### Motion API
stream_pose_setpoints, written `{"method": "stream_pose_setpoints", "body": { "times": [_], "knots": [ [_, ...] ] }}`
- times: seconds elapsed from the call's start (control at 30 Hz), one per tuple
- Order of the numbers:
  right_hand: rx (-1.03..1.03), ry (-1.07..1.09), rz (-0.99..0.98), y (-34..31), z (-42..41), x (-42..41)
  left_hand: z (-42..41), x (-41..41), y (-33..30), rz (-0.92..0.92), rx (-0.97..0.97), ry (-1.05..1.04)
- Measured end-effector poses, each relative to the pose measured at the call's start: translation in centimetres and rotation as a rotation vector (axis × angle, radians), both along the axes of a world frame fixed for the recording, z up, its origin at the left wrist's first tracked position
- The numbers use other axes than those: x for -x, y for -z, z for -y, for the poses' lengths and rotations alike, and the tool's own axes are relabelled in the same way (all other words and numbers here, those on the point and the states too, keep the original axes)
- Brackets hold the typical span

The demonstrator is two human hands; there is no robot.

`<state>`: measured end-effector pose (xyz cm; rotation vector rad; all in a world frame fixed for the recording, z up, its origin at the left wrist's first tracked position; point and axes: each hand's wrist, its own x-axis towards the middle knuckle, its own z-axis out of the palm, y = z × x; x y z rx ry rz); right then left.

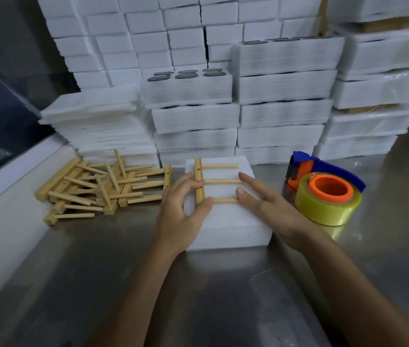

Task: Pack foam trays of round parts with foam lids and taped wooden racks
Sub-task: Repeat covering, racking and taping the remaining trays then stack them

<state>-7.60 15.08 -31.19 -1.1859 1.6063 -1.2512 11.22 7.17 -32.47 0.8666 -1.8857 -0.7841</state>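
A white foam block (226,221) with its lid on lies on the steel table in front of me. On top of it rests a wooden rack (219,181), a bar with three dowels pointing right. My left hand (186,209) pinches the rack's bar between thumb and fingers. My right hand (266,199) lies flat beside it, straight fingers touching the dowel tips. A tape dispenser (326,189) with a yellowish roll sits just right of the block.
A loose pile of wooden racks (98,186) lies at the left. Behind it stands a stack of foam lids (93,121). Stacked foam trays (193,96) showing dark round parts form a wall at the back. The bare steel table (73,284) stretches toward me.
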Motion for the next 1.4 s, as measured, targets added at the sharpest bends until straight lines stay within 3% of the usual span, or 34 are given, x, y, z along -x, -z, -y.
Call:
{"method": "stream_pose_setpoints", "body": {
  "times": [0.17, 0.33, 0.5, 0.63, 0.73, 0.9, 1.1, 1.27, 1.4],
  "knots": [
    [-0.003, 0.022, -0.079, -0.5, -0.3, -0.1, 0.1, -0.4, -0.3, 0.074, 0.006, 0.018],
    [-0.046, 0.021, -0.325, -2.2, -0.6, 0.0, 0.3, -0.4, -1.0, 0.119, -0.03, 0.033],
    [0.049, 0.393, -0.561, -4.7, -0.1, 2.8, 1.3, -0.2, -2.3, 0.072, -0.138, 0.02],
    [-0.238, 0.507, -0.847, -5.7, 0.1, 8.6, 2.5, 0.0, -2.4, 0.087, -0.093, 0.026],
    [-0.464, 0.407, -0.892, -6.1, 0.2, 12.1, 2.6, -0.1, -2.4, 0.102, -0.077, 0.016],
    [-0.615, 0.334, -0.962, -4.6, 0.7, 14.4, 2.2, -0.1, -2.5, 0.112, -0.056, 0.017],
    [-0.508, 0.375, -1.112, -3.1, 0.0, 14.7, 1.6, -0.2, -2.7, 0.118, -0.112, 0.03],
    [-0.385, 0.397, -1.041, -3.8, -0.8, 13.8, 1.2, -0.1, -3.1, 0.139, -0.117, 0.012],
    [-0.189, 0.429, -1.038, -5.7, -1.1, 12.2, 1.1, -0.2, -4.2, 0.287, -0.119, 0.02]
  ]
}}
